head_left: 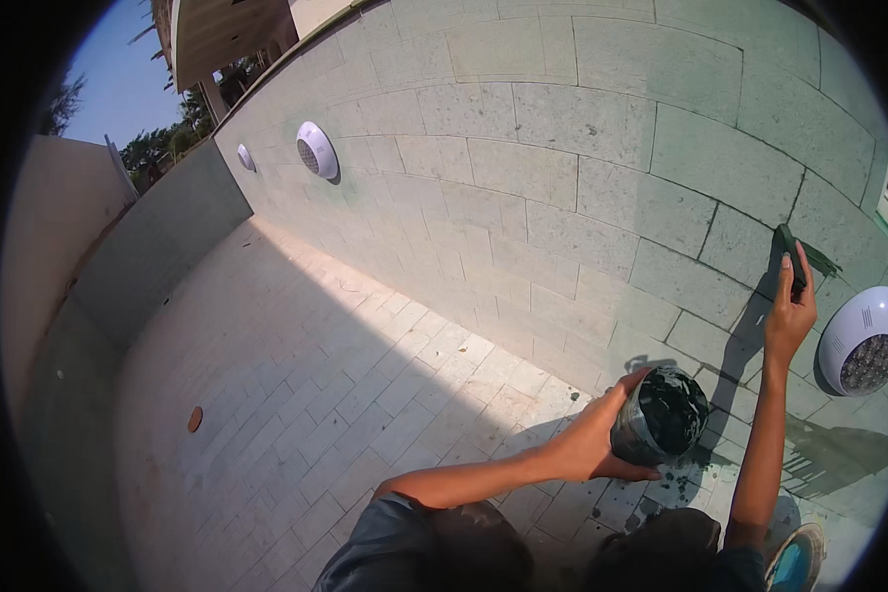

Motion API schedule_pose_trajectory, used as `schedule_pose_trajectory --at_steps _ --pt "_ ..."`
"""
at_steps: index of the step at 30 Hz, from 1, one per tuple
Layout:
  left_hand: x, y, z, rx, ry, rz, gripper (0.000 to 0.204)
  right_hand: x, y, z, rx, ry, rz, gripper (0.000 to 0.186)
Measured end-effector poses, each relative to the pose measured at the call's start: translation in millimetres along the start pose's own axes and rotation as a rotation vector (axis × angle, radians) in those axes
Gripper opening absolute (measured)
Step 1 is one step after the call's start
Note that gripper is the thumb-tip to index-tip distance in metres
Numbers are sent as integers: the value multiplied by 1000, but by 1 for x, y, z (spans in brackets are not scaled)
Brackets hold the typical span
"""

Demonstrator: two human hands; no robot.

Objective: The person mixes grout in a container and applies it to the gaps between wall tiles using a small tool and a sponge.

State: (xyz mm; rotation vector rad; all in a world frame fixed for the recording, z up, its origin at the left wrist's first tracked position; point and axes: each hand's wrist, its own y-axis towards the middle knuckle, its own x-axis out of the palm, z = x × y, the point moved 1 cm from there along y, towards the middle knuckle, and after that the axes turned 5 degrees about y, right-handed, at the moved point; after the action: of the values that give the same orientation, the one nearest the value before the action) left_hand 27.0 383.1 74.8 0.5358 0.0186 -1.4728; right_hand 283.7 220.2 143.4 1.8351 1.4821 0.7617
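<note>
Wall (523, 118): pale stone blocks filled the top and right of the frame.
Floor (296, 365): pale tiles, partly shaded, spread across lower left and centre.
Lamps (863, 340): 3 white ones sat on the wall, 2 upper left, 1 far right.
Pot (637, 434): it was right of bottom centre, tilted, with dark green paste (673, 409) inside.
Left hand (600, 426): it gripped the pot around its side.
Right hand (791, 316): at right, its fingers held a dark block (786, 245) narrowly.
Bucket (817, 541): it showed at lower right.
Block: it was at the wall, beside a green smear (825, 259).
Disc (195, 419): orange, it lay at left.
</note>
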Motion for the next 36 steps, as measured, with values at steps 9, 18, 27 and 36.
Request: schedule_pose_trajectory --at_steps 9,18,27,36 --pt "4 -1 -6 34 -97 22 123 -58 15 24 -246 -107 281 32" --pt "5 4 5 -13 55 6 120 -13 -10 -1 -151 -261 76 29" --pt "-1 10 -18 47 163 126 113 -21 -30 -62 144 65 -541 30" --pt "-9 15 -21 48 385 197 110 -43 -62 -128 -372 -70 -1190 21"
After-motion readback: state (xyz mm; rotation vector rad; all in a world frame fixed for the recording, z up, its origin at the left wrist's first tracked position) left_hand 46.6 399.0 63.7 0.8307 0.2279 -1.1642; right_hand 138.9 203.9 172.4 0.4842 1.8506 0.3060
